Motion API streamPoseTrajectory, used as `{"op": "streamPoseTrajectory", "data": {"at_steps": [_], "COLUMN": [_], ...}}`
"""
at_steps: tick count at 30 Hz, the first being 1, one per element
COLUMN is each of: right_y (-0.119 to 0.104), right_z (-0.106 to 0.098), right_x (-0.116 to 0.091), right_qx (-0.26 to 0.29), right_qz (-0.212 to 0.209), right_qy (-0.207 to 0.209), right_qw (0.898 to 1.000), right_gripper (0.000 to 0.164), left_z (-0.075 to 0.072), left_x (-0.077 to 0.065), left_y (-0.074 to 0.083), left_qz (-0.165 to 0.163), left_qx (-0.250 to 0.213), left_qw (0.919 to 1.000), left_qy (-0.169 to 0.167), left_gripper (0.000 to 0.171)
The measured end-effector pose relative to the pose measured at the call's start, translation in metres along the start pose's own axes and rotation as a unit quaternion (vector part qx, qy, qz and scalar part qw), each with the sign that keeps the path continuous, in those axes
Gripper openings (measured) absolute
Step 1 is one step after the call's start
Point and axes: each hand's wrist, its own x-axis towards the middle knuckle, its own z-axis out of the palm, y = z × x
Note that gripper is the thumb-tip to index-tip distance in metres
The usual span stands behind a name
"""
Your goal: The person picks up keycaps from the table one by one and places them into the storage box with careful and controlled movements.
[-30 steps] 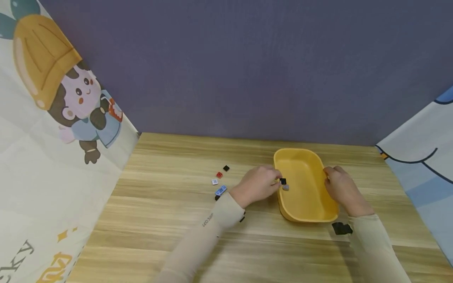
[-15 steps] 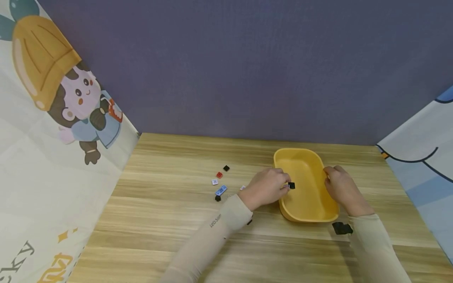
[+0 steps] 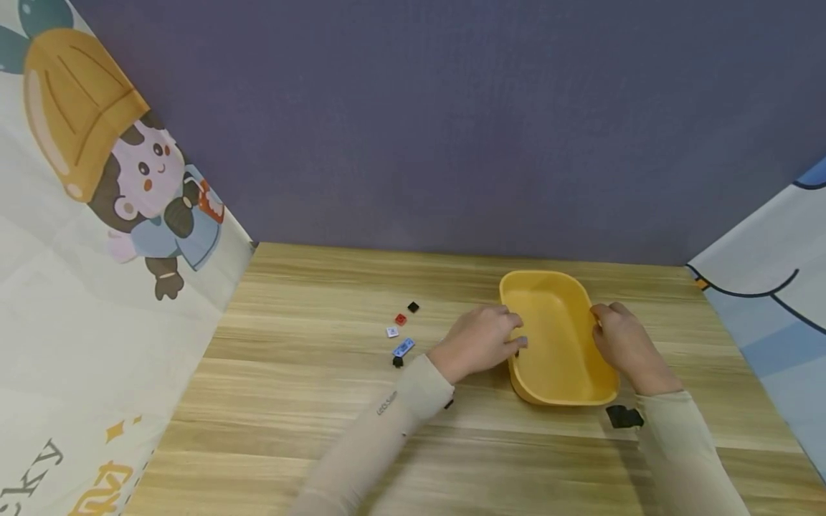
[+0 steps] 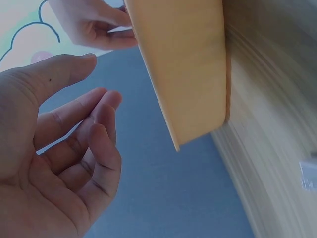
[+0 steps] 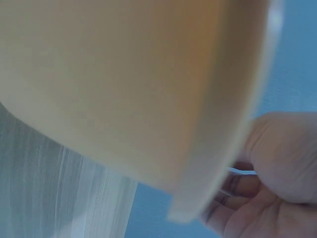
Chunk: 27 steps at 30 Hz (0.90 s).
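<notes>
An orange-yellow plastic basin (image 3: 555,337) stands on the wooden table. My right hand (image 3: 621,344) pinches its right rim between thumb and fingers; the left wrist view shows this hand (image 4: 94,25) beyond the basin's edge. Over the left rim in the head view is my left hand (image 3: 480,340). Its thumb and loosely bent fingers are apart in the left wrist view, with nothing between them. Just below its fingertips, a small dark piece (image 3: 517,352) shows by the basin's left inner wall, mostly hidden by the hand.
Left of the basin lie small pieces: a black square (image 3: 414,307), a red one (image 3: 401,319), a white one (image 3: 392,332), a longer blue one (image 3: 404,347) and another black one (image 3: 398,362). A black object (image 3: 624,416) sits beside the right sleeve. A dark wall (image 3: 413,129) rises behind the table.
My left hand moved right over the basin with a small black piece, let go of it, and has drawn back slightly left. The right hand stays on the rim.
</notes>
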Motion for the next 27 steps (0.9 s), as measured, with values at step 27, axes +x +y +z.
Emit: {"op": "streamPoseTrajectory", "data": {"at_steps": [27], "right_y": [0.001], "right_z": [0.001], "right_x": [0.002], "right_qx": [-0.004], "right_qz": [-0.010], "right_qy": [0.006], "right_qw": [1.000], "right_gripper": [0.028], "left_z": [-0.019], "left_x": [-0.085], "left_y": [-0.059], "left_qz": [-0.105], "left_qx": [-0.005], "left_qw": [0.9940], "left_qy": [0.030], "left_gripper": [0.026]}}
